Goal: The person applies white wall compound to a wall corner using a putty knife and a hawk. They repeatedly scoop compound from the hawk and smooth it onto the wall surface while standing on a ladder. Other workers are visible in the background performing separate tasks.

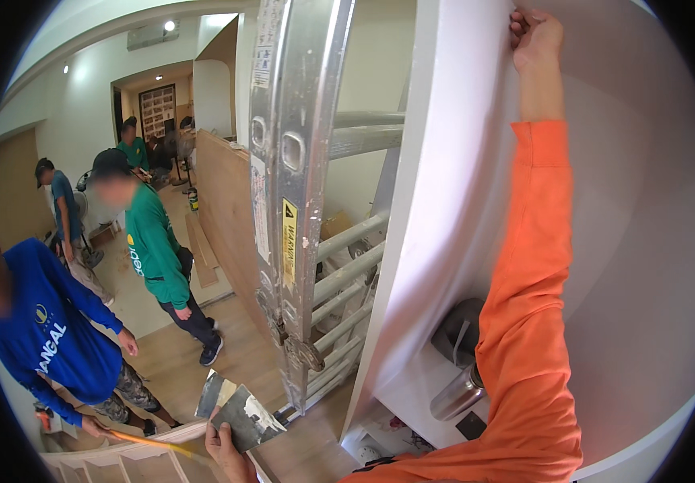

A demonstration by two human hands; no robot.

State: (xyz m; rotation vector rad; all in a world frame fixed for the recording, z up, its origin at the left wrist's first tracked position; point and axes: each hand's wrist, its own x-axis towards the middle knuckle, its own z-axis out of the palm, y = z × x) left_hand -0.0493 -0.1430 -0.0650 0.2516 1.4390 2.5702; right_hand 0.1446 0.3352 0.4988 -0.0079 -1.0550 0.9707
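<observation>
Currently, at the lower edge, the left hand (pixel 230 459) is gripping two putty knives (pixel 249 420), its fingers pressing together around them and hiding the handles; the broad blades are overlapping and fanning upward, presumably so that one grip is serving for both and the edges are pointing away from the palm. White residue is clinging to the front blade. Beyond the orange sleeve (pixel 528 274), the right hand (pixel 537 40) is hanging high beside the white panel (pixel 464 145), fingers curling partway toward the palm; the view is not showing whether they are touching the panel or pinching anything small. Below that arm, a metal bottle (pixel 453 396), a flat dark item (pixel 470 425) and a dark grey object (pixel 450 332) are sitting on a white shelf (pixel 408 388), probably to be out of the way; the sleeve is partly covering the grey one. Just outside the panel, an aluminium ladder (pixel 307 177) is standing upright. Farther left, a co-worker in blue (pixel 61 314) is holding a yellow-orange stick (pixel 144 440); behind, a co-worker in green (pixel 154 241) is standing near a large wooden board (pixel 226 201), and others are occupying the room's far end.
</observation>
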